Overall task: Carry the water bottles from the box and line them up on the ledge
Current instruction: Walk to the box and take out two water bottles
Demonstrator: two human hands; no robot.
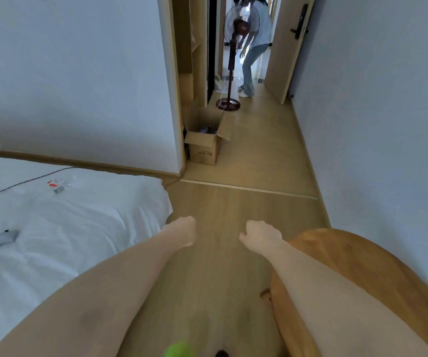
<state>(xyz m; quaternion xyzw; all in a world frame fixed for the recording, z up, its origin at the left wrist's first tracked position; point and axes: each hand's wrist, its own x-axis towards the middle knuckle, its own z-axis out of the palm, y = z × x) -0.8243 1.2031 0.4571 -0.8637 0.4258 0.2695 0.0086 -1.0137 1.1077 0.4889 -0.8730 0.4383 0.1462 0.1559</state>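
An open cardboard box (203,146) stands on the wooden floor by the wall corner, well ahead of me. Something dark and purplish (209,130), probably bottle tops, shows inside it. A clear bottle with a red label (58,186) lies on the white bed to my left. My left hand (182,230) and my right hand (261,234) hang in front of me over the floor with loosely curled fingers, holding nothing. No ledge is in view.
The white bed (66,228) fills the left side and a round wooden table (362,266) sits at the lower right. Beyond the box, a standing fan (230,73) and a person (255,42) occupy the doorway, next to an open door (290,47).
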